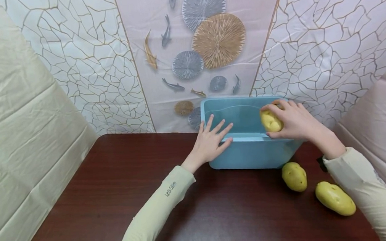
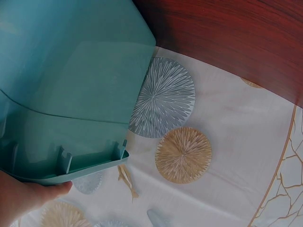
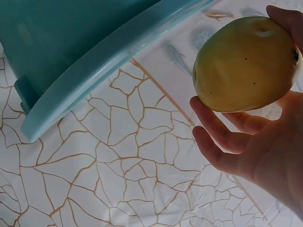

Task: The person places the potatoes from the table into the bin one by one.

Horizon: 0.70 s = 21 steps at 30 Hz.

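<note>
A light blue plastic bin stands at the back of the table. My right hand grips a yellow potato over the bin's right end; the right wrist view shows the potato between thumb and fingers, beside the bin's rim. At the bin's left front, my left hand has its fingers spread over the rim. Part of that hand touches the rim in the left wrist view. Two more potatoes lie on the table: one near the bin's front right corner, another nearer the right forearm.
The dark red-brown wooden table runs up to a patterned cloth backdrop. Pale fabric hangs on the left and right sides.
</note>
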Each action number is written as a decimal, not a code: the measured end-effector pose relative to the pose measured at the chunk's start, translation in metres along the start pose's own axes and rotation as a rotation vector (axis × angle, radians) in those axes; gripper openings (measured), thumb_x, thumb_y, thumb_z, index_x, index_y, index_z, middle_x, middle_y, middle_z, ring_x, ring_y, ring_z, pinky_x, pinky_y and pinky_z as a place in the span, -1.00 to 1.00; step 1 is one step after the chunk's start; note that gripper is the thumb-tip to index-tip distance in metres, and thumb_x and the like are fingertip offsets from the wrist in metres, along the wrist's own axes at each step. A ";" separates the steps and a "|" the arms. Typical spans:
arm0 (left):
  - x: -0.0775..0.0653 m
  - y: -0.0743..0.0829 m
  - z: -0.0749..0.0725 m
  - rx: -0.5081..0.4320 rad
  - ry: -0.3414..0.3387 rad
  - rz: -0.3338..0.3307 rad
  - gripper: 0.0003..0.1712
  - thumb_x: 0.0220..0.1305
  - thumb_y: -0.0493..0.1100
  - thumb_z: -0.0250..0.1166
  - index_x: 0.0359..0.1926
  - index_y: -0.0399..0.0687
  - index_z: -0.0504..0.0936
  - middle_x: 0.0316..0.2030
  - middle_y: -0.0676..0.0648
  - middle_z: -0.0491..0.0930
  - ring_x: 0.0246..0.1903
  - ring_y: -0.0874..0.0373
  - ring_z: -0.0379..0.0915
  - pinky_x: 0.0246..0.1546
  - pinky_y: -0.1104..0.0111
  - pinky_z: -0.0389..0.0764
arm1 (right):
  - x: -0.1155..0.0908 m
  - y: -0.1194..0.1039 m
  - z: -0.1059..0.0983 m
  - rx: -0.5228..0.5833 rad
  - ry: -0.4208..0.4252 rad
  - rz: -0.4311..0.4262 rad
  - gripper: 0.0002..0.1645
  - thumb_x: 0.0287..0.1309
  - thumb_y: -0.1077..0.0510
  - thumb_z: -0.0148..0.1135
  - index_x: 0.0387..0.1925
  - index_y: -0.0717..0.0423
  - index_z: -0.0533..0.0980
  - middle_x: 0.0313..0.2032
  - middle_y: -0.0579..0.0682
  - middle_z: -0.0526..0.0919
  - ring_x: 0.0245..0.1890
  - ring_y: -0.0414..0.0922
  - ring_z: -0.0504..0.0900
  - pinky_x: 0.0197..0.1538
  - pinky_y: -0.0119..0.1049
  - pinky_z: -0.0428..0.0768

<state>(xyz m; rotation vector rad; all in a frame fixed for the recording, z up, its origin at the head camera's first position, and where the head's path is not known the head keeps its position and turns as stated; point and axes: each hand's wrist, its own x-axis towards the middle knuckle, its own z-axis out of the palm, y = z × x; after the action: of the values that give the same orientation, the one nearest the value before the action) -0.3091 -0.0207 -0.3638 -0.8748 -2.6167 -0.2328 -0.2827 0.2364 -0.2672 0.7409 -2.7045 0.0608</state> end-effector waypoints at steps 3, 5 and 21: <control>0.000 0.000 0.000 -0.003 0.001 0.000 -0.40 0.32 0.28 -0.31 0.34 0.33 0.04 0.34 0.05 0.09 0.39 -0.07 -0.44 0.30 -0.07 -0.13 | 0.003 0.003 0.001 0.003 -0.006 0.012 -0.25 -0.29 -0.11 0.40 0.05 -0.12 0.36 0.03 0.17 0.35 -0.20 0.12 0.37 -0.26 -0.03 0.27; 0.001 -0.001 0.000 -0.002 0.000 0.000 -0.40 0.32 0.29 -0.32 0.34 0.35 0.02 0.34 0.05 0.09 0.39 -0.06 -0.45 0.30 -0.07 -0.14 | 0.006 0.005 0.002 0.004 -0.008 0.020 -0.24 -0.29 -0.11 0.39 0.05 -0.13 0.36 0.03 0.17 0.35 -0.19 0.12 0.37 -0.25 -0.02 0.27; 0.000 -0.001 0.000 0.004 -0.008 -0.003 -0.40 0.31 0.29 -0.34 0.35 0.38 -0.02 0.34 0.07 0.07 0.39 -0.05 -0.46 0.31 -0.06 -0.15 | 0.015 0.016 0.011 0.022 -0.053 0.073 -0.23 -0.26 -0.14 0.37 0.09 -0.15 0.33 0.02 0.20 0.34 -0.12 0.15 0.35 -0.23 -0.02 0.26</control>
<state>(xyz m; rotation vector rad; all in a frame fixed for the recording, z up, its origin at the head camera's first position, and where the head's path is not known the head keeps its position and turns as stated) -0.3095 -0.0211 -0.3643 -0.8721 -2.6253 -0.2253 -0.3058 0.2416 -0.2716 0.6592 -2.7848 0.0903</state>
